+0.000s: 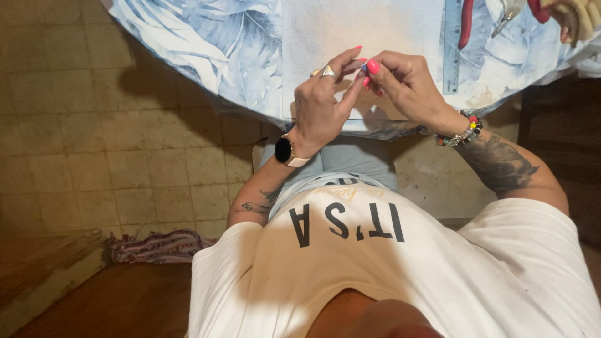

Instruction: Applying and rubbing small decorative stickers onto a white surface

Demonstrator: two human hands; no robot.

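Both hands meet at the near edge of the table (206, 56), which is covered w/ a blue-and-white leaf-print cloth. The left hand (322, 103) & right hand (404, 84) pinch one tiny item (364, 66) between thumb and forefinger tips; only a small bluish speck shows, the rest hidden by the fingers (373, 67), so its kind can't be told. Other fingers curl loosely. It sits just above a pale rectangular mat (357, 31) on the table. At the top right a clear bluish ruler (452, 44) lies upright along the mat's edge; beside it are red-handled pliers (466, 22), cut off by the frame. A tan object at the far corner is cropped, unclear. A smartwatch (285, 150) is on the left wrist, a bead bracelet (463, 133) on the right. A striped rag (156, 245) lies on the tile floor.
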